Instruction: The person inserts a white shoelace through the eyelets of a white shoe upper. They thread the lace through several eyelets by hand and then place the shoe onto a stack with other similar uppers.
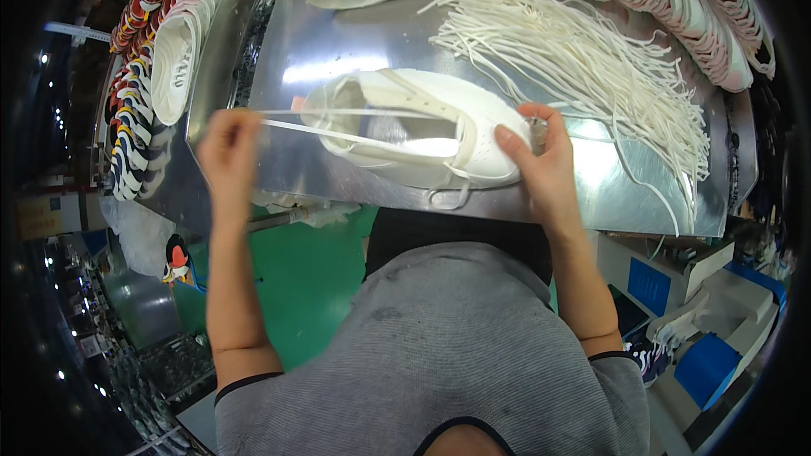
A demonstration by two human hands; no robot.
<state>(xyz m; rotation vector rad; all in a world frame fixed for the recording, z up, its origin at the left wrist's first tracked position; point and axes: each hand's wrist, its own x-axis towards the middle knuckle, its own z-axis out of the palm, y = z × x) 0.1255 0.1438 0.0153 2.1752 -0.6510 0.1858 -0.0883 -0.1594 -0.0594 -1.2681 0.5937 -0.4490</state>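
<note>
A white shoe upper (488,101) lies on the metal table (304,31) in front of me, its toe pointing right. Two strands of a white shoelace (317,132) run taut from its front eyelets to my left hand (231,149), which is slightly blurred and closed on them beyond the heel. At the toe, my right hand (548,158) grips the upper, thumb on top and fingers around the front edge. A short loop of lace hangs at the upper's near side.
A large heap of white laces (570,57) lies behind and right of the upper. Nested pink-lined white uppers (671,6) line the far edge. More white uppers (174,69) stand at the left, beside red, navy and white ones (133,133).
</note>
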